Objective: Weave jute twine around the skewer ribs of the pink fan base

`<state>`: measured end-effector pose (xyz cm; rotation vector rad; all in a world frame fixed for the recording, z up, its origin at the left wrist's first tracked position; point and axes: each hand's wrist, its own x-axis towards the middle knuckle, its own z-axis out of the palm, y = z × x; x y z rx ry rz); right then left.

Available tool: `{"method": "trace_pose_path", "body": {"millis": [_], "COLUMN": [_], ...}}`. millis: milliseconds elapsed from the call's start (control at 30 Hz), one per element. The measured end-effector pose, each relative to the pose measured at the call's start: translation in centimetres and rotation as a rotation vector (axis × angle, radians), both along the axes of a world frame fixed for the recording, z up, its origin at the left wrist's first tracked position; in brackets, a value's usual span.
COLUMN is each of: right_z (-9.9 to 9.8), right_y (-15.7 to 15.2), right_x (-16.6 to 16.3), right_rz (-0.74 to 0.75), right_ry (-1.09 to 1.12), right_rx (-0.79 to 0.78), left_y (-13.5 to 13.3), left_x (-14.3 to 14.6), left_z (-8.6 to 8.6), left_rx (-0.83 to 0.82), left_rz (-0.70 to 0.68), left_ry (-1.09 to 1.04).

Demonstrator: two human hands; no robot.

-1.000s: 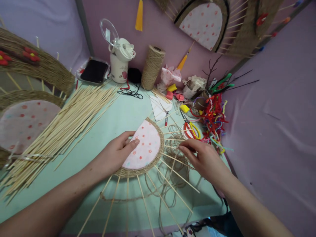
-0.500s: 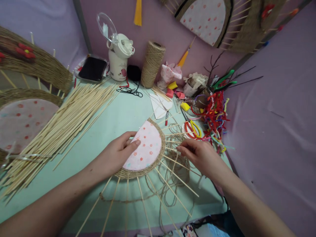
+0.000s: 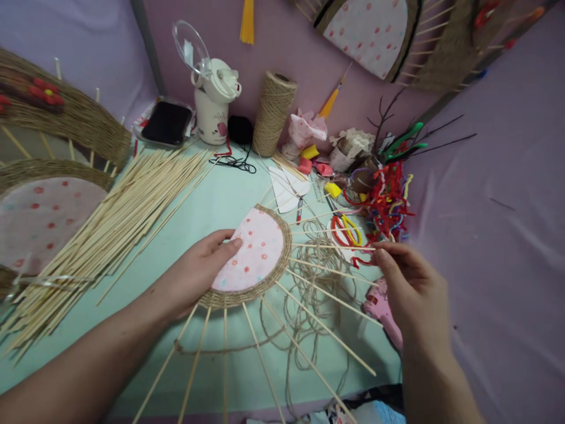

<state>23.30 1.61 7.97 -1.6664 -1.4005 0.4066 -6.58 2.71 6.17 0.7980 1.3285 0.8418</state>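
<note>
The step in hand appeared to be managing the sticks (image 3: 330, 324) that fanned out from a spotted half-round panel (image 3: 252, 250), held above the worktop (image 3: 229, 203) in front of the person. The left hand (image 3: 207, 256) gripped its straight edge, thumb on the cloth; the right hand (image 3: 412, 288) had thumb and fingers narrowed to a pinch at one stick's tip, and whether they also held twine could not be told. A twine strand (image 3: 207, 352) crossed the lower sticks, with loose loops lying beneath. The next move seemed to call for a steady left grip and care not to bend sticks or snag loops. Along the back, a tray (image 3: 168, 122) held something flat and black, a small pot (image 3: 342, 159) was topped with ragged cream material, and the contents of the white canister (image 3: 212, 118) did not show.
</note>
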Motion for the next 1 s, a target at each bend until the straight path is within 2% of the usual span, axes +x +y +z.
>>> {"method": "trace_pose_path", "body": {"millis": [100, 200, 300, 433, 667, 1000], "right_z": [-1.0, -1.0, -0.7, -1.1, -2.4, -2.9], "right_y": [0.7, 1.3, 1.6, 1.7, 1.7, 1.5], "right_x": [0.1, -0.6, -1.8, -2.9, -3.2, -3.3], "right_rz": [0.057, 0.263, 0.42, 0.447, 0.478, 0.525], "right_ry": [0.334, 0.614, 0.761, 0.879, 1.036, 1.058], "right_rx": [-0.109, -0.309, -0.46, -0.604, -0.711, -0.68], "left_y": [0.0, -0.1, -0.2, -0.3, -0.3, -0.4], "left_x": [0.0, 0.1, 0.2, 0.2, 0.1, 0.2], "left_z": [0.0, -0.2, -0.2, -0.3, -0.6, -0.5], "left_rx": [-0.045, -0.058, -0.074, -0.079, -0.079, -0.094], "left_rz": [-0.007, -0.034, -0.038, -0.068, -0.107, -0.113], "left_ry": [-0.039, -0.025, 0.01, 0.007, 0.019, 0.002]}}
